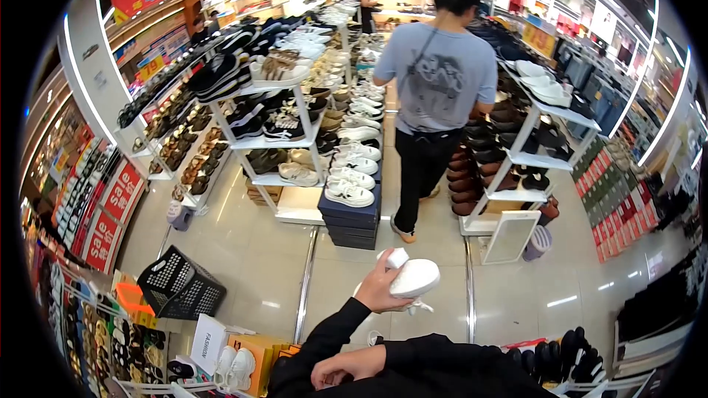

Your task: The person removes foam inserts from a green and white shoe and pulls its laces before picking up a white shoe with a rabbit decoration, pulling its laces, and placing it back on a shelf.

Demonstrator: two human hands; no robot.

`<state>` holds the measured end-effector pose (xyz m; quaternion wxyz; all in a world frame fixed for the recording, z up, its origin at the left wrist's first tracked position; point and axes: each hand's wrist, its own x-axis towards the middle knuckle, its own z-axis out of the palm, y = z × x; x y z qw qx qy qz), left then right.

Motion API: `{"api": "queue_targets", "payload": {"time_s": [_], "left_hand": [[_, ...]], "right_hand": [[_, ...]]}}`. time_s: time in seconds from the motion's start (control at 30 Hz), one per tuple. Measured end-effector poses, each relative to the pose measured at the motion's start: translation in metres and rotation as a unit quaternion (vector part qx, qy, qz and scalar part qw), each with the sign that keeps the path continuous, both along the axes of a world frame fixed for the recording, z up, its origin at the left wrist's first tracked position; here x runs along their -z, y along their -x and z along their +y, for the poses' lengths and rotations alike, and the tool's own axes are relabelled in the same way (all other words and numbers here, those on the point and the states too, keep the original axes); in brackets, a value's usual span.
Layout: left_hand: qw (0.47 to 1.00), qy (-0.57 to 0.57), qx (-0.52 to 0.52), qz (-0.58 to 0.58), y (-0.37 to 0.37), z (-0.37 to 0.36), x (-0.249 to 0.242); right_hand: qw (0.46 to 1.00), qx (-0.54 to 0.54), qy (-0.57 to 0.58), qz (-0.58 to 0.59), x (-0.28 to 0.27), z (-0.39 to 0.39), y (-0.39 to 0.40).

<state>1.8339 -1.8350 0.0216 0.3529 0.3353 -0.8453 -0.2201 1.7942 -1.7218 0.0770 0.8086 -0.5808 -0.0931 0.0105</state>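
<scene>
The person's left hand [377, 289], at the end of a black sleeve, is raised in front of the body and grasps a white low-top shoe [413, 278] from below; its fingers are curled around the near side of the shoe, which is held sole towards the camera, with a white lace end hanging beneath it. The shoe is thus in the air above the glossy tiled floor [258, 250], well apart from any shelf. The right hand [346, 367] rests low against the black clothing, fingers loosely clenched and holding nothing visible.

Judgement: the step in hand is carrying or examining the shoe. Any further handling would call for a steady grip and a free path.

Surroundings: another person in a grey T-shirt [441, 74] stands in the aisle ahead, back turned, between white tiered shoe racks [284, 140]. A black perforated plastic basket [181, 284] sits on the floor to the left, near an open orange shoebox [254, 357] with white shoes.
</scene>
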Motion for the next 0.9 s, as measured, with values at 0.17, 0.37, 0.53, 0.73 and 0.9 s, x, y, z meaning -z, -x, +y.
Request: {"api": "queue_targets", "payload": {"time_s": [0.17,0.37,0.53,0.73,0.9], "left_hand": [[0.978,-0.054,-0.173,0.101,-0.038,-0.002,0.023],[0.747,-0.301,-0.302,0.510,-0.112,-0.029,0.085],[0.688,-0.278,-0.252,0.621,-0.131,-0.067,0.078],[0.700,-0.387,-0.176,0.574,-0.114,-0.139,0.076],[0.659,-0.357,-0.236,0.619,-0.111,-0.201,0.056]], "right_hand": [[0.993,0.022,-0.113,0.003,0.013,-0.031,0.007],[0.863,0.490,0.033,0.119,0.072,-0.094,0.061],[0.777,0.524,0.336,0.093,0.054,-0.167,0.034],[0.901,0.329,0.269,0.085,0.074,-0.279,0.006],[0.915,0.349,0.197,0.046,0.070,-0.377,-0.024]]}}
